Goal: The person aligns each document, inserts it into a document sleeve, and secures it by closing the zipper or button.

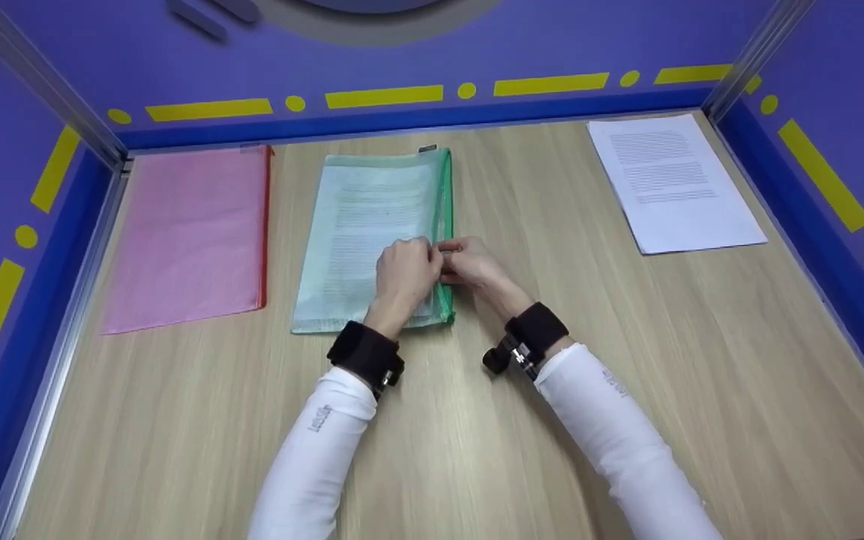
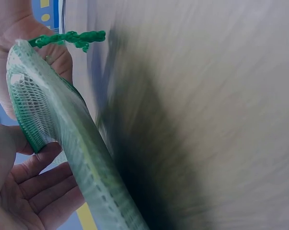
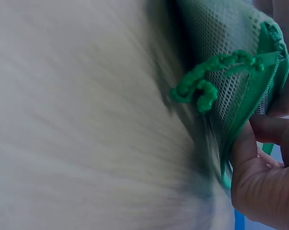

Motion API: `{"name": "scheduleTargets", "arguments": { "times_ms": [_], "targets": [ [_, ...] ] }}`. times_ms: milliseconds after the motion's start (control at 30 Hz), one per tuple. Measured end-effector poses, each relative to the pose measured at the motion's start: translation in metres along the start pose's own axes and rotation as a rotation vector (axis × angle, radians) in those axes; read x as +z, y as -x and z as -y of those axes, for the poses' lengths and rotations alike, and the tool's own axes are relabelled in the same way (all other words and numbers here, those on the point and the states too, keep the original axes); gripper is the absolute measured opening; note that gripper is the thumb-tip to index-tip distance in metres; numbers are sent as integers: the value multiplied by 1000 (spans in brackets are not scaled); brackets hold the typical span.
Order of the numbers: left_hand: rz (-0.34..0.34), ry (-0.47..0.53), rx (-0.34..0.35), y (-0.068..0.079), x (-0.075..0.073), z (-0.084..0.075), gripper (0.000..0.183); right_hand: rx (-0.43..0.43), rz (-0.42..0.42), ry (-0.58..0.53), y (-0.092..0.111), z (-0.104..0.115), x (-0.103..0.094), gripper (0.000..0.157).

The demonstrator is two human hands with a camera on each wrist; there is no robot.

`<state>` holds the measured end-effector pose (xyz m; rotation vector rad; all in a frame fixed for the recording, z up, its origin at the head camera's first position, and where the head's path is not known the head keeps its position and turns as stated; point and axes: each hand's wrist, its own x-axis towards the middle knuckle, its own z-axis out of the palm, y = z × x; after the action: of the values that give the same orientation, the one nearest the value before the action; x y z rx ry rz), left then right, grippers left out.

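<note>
A green mesh zip pouch (image 1: 327, 262) with printed sheets inside lies in the middle of the table, its zip edge (image 1: 446, 176) on the right. That edge stands parted along its length. My left hand (image 1: 406, 271) pinches the upper layer of the opening between thumb and index finger, its other fingers extended in the left wrist view. Opposite it, my right hand (image 1: 475, 268) grips the other green zip band with thumb and fingers. A green braided cord (image 3: 202, 84) hangs from the zip's near end in the right wrist view.
A pink zip pouch (image 1: 192, 232) with a red zip edge lies at the left. Toward the back right lies a stack of printed paper (image 1: 676, 184). Blue panels (image 1: 432, 67) with yellow marks border the table (image 1: 462, 450) at the back and sides.
</note>
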<state>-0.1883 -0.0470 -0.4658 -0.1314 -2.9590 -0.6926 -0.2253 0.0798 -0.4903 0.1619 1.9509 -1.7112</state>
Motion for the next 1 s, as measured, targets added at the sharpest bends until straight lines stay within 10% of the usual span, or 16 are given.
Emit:
{"name": "scheduleTargets", "arguments": {
  "times_ms": [1000],
  "targets": [
    [71, -102, 106, -11, 18, 1, 30, -199, -261, 115, 32, -6, -56, 35]
  ]
}}
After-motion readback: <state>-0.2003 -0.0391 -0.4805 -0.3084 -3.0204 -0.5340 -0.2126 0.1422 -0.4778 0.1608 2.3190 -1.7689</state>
